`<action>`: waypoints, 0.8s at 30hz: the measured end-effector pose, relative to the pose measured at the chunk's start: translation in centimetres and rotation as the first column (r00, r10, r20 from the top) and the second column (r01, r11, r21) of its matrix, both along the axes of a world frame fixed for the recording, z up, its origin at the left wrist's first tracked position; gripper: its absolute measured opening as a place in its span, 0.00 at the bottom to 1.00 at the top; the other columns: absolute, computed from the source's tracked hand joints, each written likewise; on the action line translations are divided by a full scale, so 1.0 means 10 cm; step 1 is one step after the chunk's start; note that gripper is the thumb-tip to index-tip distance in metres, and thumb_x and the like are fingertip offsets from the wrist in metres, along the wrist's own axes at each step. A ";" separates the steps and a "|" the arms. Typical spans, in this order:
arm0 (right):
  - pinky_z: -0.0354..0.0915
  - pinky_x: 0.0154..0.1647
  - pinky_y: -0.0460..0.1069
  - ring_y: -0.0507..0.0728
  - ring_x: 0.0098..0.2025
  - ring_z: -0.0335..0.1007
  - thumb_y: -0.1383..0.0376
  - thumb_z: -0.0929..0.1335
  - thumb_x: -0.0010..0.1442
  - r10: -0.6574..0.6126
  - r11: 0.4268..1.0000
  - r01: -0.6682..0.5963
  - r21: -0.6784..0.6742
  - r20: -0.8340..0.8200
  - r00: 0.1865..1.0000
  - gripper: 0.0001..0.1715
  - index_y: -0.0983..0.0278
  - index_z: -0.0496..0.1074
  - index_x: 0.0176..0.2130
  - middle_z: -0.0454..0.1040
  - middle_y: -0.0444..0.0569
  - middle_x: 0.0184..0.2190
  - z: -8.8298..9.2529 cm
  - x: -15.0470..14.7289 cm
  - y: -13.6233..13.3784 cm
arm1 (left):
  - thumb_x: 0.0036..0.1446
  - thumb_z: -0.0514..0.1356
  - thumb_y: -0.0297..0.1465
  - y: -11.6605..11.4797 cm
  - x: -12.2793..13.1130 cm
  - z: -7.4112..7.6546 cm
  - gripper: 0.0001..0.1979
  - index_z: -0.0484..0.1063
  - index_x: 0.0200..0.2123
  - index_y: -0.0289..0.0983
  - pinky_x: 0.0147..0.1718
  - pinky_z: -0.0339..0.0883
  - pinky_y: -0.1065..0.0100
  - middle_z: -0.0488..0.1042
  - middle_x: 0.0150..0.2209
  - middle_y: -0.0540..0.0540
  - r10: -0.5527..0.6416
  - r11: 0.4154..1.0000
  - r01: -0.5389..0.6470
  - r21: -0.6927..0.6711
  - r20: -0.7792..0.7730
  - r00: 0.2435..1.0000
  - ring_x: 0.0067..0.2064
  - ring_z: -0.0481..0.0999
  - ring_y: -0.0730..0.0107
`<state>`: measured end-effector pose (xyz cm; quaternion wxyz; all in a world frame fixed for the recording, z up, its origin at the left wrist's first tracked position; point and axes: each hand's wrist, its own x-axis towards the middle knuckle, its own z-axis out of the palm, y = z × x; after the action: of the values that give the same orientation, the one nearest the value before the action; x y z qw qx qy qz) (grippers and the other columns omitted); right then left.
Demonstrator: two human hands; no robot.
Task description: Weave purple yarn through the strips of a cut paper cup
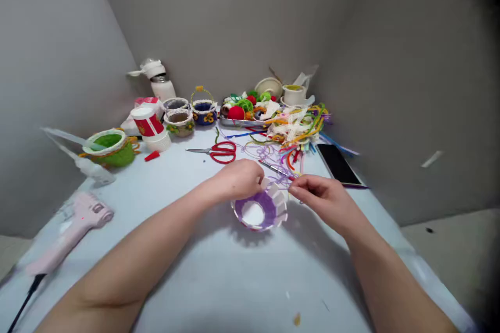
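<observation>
A cut paper cup [280, 207] with upright white strips and purple yarn woven round its inside is tilted, its opening towards me. My left hand [242, 179] is closed on the cup's far left rim, the fingertips partly hidden behind the hand. To the right of the cup, my right hand [322, 195] pinches thumb against forefinger on a thin strand of purple yarn [278, 185]. Loose loops of the same yarn lie tangled just beyond both hands. A slim pen-like tool [273, 167] rests among these loops.
Red-handled scissors [223, 152] lie beyond my left hand. At left are a pink glue gun [74, 229] and a green yarn basket [111, 151]. A tray [242, 123] of yarn balls, a pile of colored strands [300, 127] and a phone [338, 164] stand farther back.
</observation>
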<state>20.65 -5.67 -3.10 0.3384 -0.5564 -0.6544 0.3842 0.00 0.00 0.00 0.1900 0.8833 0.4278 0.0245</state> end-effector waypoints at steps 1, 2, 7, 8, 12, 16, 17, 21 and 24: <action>0.58 0.29 0.45 0.52 0.29 0.62 0.54 0.68 0.57 0.002 1.000 -0.002 0.014 -0.007 1.000 0.15 0.65 0.73 0.31 0.71 0.45 0.27 0.00 -0.02 -0.01 | 0.49 0.55 0.32 0.00 0.00 0.01 0.09 0.73 0.24 0.37 0.23 0.51 0.70 0.73 0.24 0.47 0.006 1.000 -0.006 -0.002 -0.006 1.000 0.26 0.67 0.71; 0.59 0.30 0.46 0.52 0.29 0.63 0.55 0.68 0.57 0.009 1.000 -0.008 0.027 -0.010 1.000 0.15 0.64 0.73 0.32 0.71 0.46 0.28 0.00 -0.03 -0.03 | 0.49 0.55 0.32 0.00 0.01 0.01 0.09 0.73 0.24 0.37 0.23 0.51 0.70 0.73 0.24 0.47 0.010 1.000 -0.010 -0.003 -0.012 1.000 0.26 0.67 0.71; 0.59 0.29 0.45 0.52 0.29 0.63 0.57 0.66 0.59 0.120 0.989 -0.121 0.083 0.024 0.993 0.13 0.64 0.73 0.32 0.71 0.46 0.27 0.03 -0.05 -0.08 | 0.49 0.56 0.31 0.00 0.00 0.01 0.08 0.74 0.26 0.37 0.24 0.54 0.70 0.74 0.26 0.47 0.022 1.000 -0.022 -0.003 -0.021 1.000 0.28 0.68 0.70; 0.59 0.28 0.45 0.52 0.29 0.63 0.58 0.66 0.59 0.136 0.987 -0.139 0.085 0.042 0.990 0.12 0.64 0.72 0.32 0.71 0.45 0.27 0.03 -0.04 -0.09 | 0.49 0.56 0.31 0.01 0.00 0.01 0.08 0.74 0.26 0.37 0.25 0.55 0.70 0.74 0.26 0.47 0.023 1.000 -0.023 -0.003 -0.021 1.000 0.28 0.68 0.70; 0.56 0.26 0.45 0.50 0.27 0.59 0.58 0.65 0.60 0.152 0.986 -0.159 0.054 0.114 0.982 0.13 0.64 0.71 0.30 0.68 0.43 0.24 0.02 0.04 -0.06 | 0.48 0.55 0.30 0.04 -0.03 0.00 0.08 0.75 0.27 0.38 0.26 0.55 0.70 0.74 0.27 0.47 0.047 0.999 -0.047 -0.018 -0.010 0.999 0.29 0.68 0.70; 0.53 0.23 0.44 0.50 0.24 0.56 0.60 0.64 0.58 0.142 0.990 -0.144 -0.008 0.234 0.962 0.12 0.64 0.71 0.29 0.64 0.41 0.21 -0.07 0.04 0.00 | 0.48 0.54 0.31 0.08 -0.06 0.00 0.08 0.74 0.27 0.38 0.25 0.54 0.70 0.74 0.27 0.47 0.091 0.996 -0.092 -0.020 -0.022 0.996 0.28 0.67 0.70; 0.51 0.23 0.44 0.49 0.23 0.55 0.62 0.64 0.58 0.154 0.988 -0.155 -0.019 0.284 0.946 0.11 0.64 0.71 0.28 0.63 0.41 0.20 -0.10 0.02 0.01 | 0.47 0.54 0.30 0.09 -0.07 -0.01 0.08 0.73 0.26 0.38 0.25 0.53 0.70 0.74 0.27 0.47 0.090 0.996 -0.090 -0.018 -0.024 0.996 0.28 0.67 0.70; 0.52 0.25 0.44 0.50 0.24 0.58 0.66 0.63 0.55 0.229 0.970 -0.245 -0.014 0.413 0.881 0.09 0.64 0.71 0.27 0.66 0.41 0.20 -0.21 -0.09 0.03 | 0.47 0.54 0.30 0.10 -0.09 -0.01 0.07 0.72 0.27 0.38 0.24 0.54 0.70 0.75 0.29 0.46 0.039 0.999 -0.040 -0.014 -0.058 0.998 0.29 0.69 0.69; 0.54 0.27 0.44 0.51 0.26 0.62 0.67 0.63 0.56 0.235 0.966 -0.259 0.005 0.403 0.884 0.09 0.64 0.72 0.30 0.71 0.43 0.24 -0.25 -0.15 0.04 | 0.48 0.55 0.30 0.09 -0.13 0.01 0.09 0.73 0.33 0.38 0.26 0.56 0.70 0.76 0.33 0.46 -0.024 0.999 0.021 -0.024 -0.135 0.991 0.33 0.71 0.67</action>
<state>19.13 -5.30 -5.61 0.1623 -0.5251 -0.7860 0.2830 -1.28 0.91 0.14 0.1710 0.8856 0.4299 -0.0423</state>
